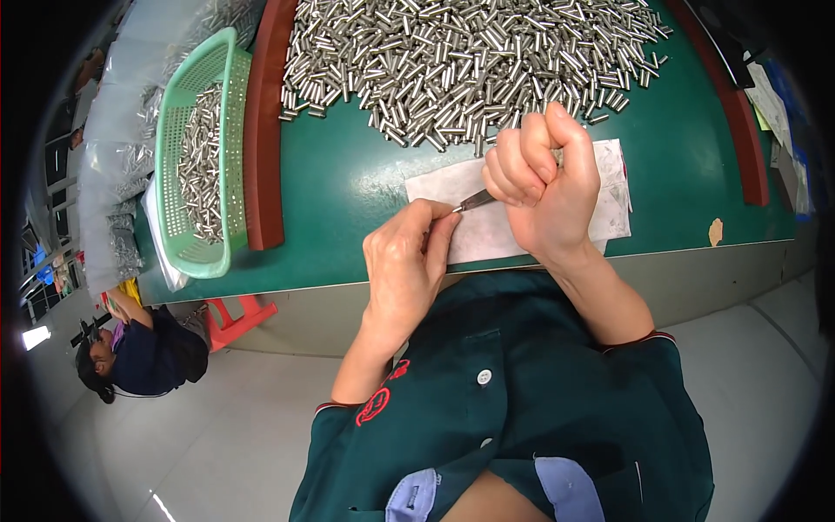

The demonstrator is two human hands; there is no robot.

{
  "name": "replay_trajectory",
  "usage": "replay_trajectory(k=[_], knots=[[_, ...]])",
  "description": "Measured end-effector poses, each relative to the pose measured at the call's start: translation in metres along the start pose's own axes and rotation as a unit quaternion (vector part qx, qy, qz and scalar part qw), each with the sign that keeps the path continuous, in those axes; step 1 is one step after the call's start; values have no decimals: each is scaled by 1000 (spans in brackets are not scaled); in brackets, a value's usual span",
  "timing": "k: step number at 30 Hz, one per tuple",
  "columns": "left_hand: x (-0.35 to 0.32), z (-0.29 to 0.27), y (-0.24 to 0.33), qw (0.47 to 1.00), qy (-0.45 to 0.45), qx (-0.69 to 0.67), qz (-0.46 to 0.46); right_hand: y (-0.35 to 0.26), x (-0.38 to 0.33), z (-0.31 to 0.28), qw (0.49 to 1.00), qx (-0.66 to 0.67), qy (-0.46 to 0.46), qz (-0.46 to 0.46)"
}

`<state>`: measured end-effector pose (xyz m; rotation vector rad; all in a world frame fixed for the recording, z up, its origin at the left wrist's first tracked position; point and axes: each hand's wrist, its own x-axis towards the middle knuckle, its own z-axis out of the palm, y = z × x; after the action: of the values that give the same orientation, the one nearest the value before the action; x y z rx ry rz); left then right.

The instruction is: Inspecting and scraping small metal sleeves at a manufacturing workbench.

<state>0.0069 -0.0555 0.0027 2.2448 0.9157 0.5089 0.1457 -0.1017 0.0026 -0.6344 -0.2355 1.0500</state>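
Observation:
My left hand [402,261] is closed in a pinch, thumb against fingers, on a small metal cylinder [457,210] whose end just shows at the fingertips. My right hand [552,178] is wrapped round a dark tool with a tapered tip [477,201]; its handle is hidden in the fist, so its exact kind cannot be told. The tool's tip meets the end of the cylinder. Both hands are above a white sheet [487,237] at the near edge of the green table [335,187]. Beyond them lies a big heap of short shiny metal cylinders [487,61].
Left of a red-brown wooden rail [265,148] stands a light green basket [230,148] with metal cylinders in it. Bags of similar parts [117,165] lie farther left. Another rail [731,113] bounds the right. A person [156,352] and a red stool [239,322] are at lower left.

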Motion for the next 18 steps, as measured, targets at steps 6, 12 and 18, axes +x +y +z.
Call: replay_trajectory(k=[6, 12, 18], knots=[[0, 1, -1, 1000, 8, -6, 1, 0, 0, 0, 1000, -3, -2, 2], [0, 2, -3, 1000, 11, -14, 6, 0, 0, 0, 1000, -3, -7, 7], [0, 2, -3, 1000, 8, -29, 1, 2, -1, 1, 1000, -20, -15, -4]])
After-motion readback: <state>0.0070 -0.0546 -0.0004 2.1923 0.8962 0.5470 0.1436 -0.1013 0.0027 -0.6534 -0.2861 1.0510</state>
